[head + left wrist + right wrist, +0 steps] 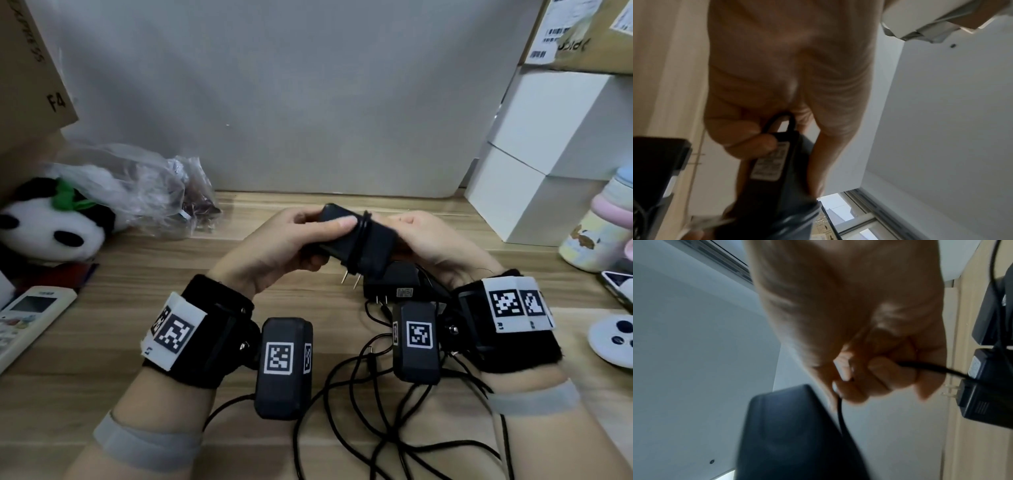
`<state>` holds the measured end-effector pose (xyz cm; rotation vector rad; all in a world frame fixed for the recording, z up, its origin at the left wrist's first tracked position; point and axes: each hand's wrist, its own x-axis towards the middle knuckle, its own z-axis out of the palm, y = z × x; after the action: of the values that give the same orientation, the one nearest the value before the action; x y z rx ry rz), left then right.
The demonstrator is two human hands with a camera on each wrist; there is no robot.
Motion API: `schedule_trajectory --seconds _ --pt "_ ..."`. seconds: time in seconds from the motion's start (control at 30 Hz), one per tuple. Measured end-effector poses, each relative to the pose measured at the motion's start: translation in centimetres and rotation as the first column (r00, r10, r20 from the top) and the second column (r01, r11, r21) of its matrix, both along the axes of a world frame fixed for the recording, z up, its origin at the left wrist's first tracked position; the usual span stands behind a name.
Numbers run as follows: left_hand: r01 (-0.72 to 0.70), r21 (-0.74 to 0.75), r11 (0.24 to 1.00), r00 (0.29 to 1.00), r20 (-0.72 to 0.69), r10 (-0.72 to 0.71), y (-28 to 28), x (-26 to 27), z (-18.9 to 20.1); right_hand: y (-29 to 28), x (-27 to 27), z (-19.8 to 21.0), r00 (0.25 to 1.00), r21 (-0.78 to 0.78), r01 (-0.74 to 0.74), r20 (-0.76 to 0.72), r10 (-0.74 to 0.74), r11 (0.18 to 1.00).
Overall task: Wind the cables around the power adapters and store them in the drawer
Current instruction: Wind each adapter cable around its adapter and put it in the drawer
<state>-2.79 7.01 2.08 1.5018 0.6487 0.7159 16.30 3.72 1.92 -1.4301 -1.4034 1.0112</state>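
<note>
I hold a black power adapter (356, 240) in the air over the desk, prongs pointing down. Several turns of its thin black cable (361, 233) circle its middle. My left hand (291, 240) grips the adapter's left end, thumb along the top; the left wrist view shows the labelled adapter (772, 170) between thumb and fingers. My right hand (431, 240) is behind the adapter's right end, and in the right wrist view its fingers (875, 376) pinch the cable (931, 368) beside the adapter (793, 434). Under my hands, another black adapter (394, 284) lies on the desk.
Loose black cables (376, 411) tangle on the wooden desk (102, 342) near its front edge. A panda plush (51, 226) and plastic bag (144, 192) sit at left, a remote (30, 318) below them. White boxes (534, 171), a pastel bottle (599, 226) and a small white controller (613, 337) stand at right.
</note>
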Motion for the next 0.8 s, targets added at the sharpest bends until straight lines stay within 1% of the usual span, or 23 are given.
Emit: schedule_trajectory --seconds 0.07,0.1,0.17,0.23,0.3,0.37,0.43,0.47,0.5,0.57,0.63,0.67,0.73,0.8 --pt "0.051 0.115 0.992 0.989 -0.147 -0.033 -0.2 -0.2 0.1 0.1 0.1 0.4 0.996 0.029 0.066 -0.066 -0.064 0.997" --pt "0.055 0.15 0.987 0.98 -0.198 -0.025 -0.3 -0.3 0.1 0.1 0.2 0.7 0.992 0.045 0.088 -0.1 -0.083 0.995" --pt "-0.027 0.196 0.98 0.972 -0.225 0.072 -0.3 0.1 -0.2 -0.2 0.2 1.3 0.99 0.076 0.089 -0.112 -0.08 0.993" --pt "-0.165 0.242 0.956 0.961 -0.18 0.211 -0.2 0.8 -0.7 -0.4 0.0 1.8 0.997 0.106 0.034 -0.073 -0.026 0.994" --pt "-0.302 0.266 0.915 0.938 -0.09 0.335 0.1 1.4 -1.1 -0.6 -0.4 1.9 0.998 0.129 -0.047 -0.04 0.052 0.991" --pt "-0.437 0.3 0.848 0.888 -0.005 0.459 0.4 1.8 -1.3 -0.7 -0.8 1.9 0.992 0.133 -0.124 -0.017 0.128 0.983" --pt "-0.543 0.312 0.779 0.832 0.077 0.549 0.7 1.9 -1.5 -0.8 -1.2 1.7 0.981 0.126 -0.193 0.013 0.193 0.973" --pt "-0.586 0.278 0.762 0.808 0.123 0.576 0.7 1.9 -1.4 -0.8 -1.3 1.7 0.974 0.121 -0.226 0.038 0.223 0.967" --pt "-0.616 0.211 0.759 0.788 0.17 0.592 0.7 1.8 -1.3 -0.9 -1.5 1.5 0.967 0.114 -0.254 0.066 0.247 0.961" --pt "-0.621 0.006 0.784 0.761 0.247 0.6 0.9 1.6 -1.1 -0.8 -1.7 1.2 0.949 0.084 -0.298 0.13 0.286 0.951" --pt "-0.547 -0.203 0.812 0.757 0.293 0.583 1.1 1.3 -0.7 -0.8 -1.9 0.8 0.929 0.019 -0.328 0.188 0.319 0.944" --pt "-0.496 -0.278 0.823 0.762 0.314 0.566 1.2 1.2 -0.7 -0.7 -2.0 0.6 0.923 -0.016 -0.334 0.196 0.33 0.942" --pt "-0.394 -0.382 0.836 0.768 0.362 0.528 1.2 1.2 -0.5 -0.5 -2.0 0.1 0.932 -0.049 -0.316 0.172 0.32 0.947" --pt "-0.32 -0.442 0.838 0.766 0.399 0.503 1.0 1.2 -0.4 -0.3 -1.7 -0.1 0.948 -0.035 -0.289 0.133 0.291 0.957"
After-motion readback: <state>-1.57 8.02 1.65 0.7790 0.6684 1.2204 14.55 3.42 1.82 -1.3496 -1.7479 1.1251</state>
